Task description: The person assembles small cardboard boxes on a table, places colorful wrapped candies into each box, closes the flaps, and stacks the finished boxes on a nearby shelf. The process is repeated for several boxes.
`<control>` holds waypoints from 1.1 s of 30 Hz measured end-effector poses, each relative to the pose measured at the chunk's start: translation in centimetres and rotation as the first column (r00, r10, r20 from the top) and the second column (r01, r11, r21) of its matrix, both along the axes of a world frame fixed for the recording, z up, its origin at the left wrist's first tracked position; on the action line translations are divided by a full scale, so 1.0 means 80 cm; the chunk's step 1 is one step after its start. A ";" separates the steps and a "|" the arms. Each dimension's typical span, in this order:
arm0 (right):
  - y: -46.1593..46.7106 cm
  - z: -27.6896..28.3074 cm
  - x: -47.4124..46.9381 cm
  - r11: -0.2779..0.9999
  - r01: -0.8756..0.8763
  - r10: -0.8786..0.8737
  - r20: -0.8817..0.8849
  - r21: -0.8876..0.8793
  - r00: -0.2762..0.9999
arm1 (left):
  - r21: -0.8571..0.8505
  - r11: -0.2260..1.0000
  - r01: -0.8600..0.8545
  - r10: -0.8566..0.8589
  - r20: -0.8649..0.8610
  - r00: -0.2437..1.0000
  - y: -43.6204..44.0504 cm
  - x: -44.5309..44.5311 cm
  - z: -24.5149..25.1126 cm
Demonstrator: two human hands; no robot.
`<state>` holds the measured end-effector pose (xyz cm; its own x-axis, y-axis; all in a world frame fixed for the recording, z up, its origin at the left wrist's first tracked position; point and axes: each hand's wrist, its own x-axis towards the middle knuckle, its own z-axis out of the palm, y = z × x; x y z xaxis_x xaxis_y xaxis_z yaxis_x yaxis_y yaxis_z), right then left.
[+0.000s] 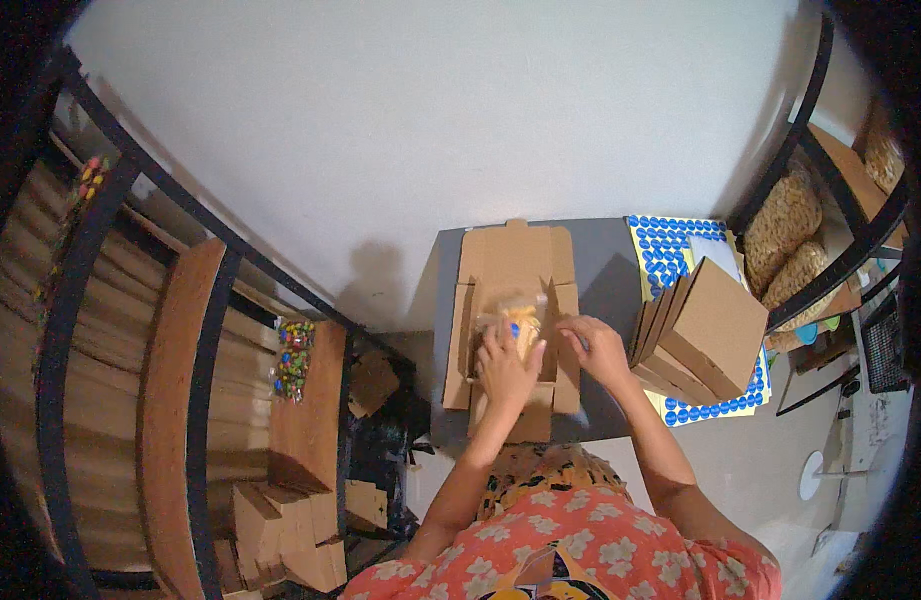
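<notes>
An unfolded cardboard mailer box [516,255] lies with its lid raised on a dark grey table [603,300]. Inside it rests a clear plastic packet [525,322] of pale yellow contents, bearing a round blue sticker [515,330]. My left hand [507,369] reaches into the box and lies on the packet, its fingers apart and partly covering it. Just over the box's right side flap is my right hand [597,349], with bent fingers and the thumb near the index finger. Whether something small is pinched there cannot be made out.
To the right, folded cardboard boxes [719,322] stand on sheets of round blue stickers [655,247]. Big bags of pale contents [783,217] fill a black-framed shelf. On the left, a wooden shelf [310,435] carries packets of colourful sweets [291,360], with more cardboard boxes [295,532] below.
</notes>
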<state>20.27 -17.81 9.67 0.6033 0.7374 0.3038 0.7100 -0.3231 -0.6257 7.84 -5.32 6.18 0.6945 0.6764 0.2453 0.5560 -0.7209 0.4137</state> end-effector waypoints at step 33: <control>0.130 -0.089 0.015 0.492 0.754 -0.240 -0.764 0.436 0.599 | -0.904 0.208 0.373 0.551 0.424 0.719 0.163 0.072 -0.065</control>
<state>21.48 -7.39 2.58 0.9993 -0.0362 0.0046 0.0116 0.1948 -0.9808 13.57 7.68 0.97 0.6083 0.7213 -0.3313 -0.1119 0.4911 0.8639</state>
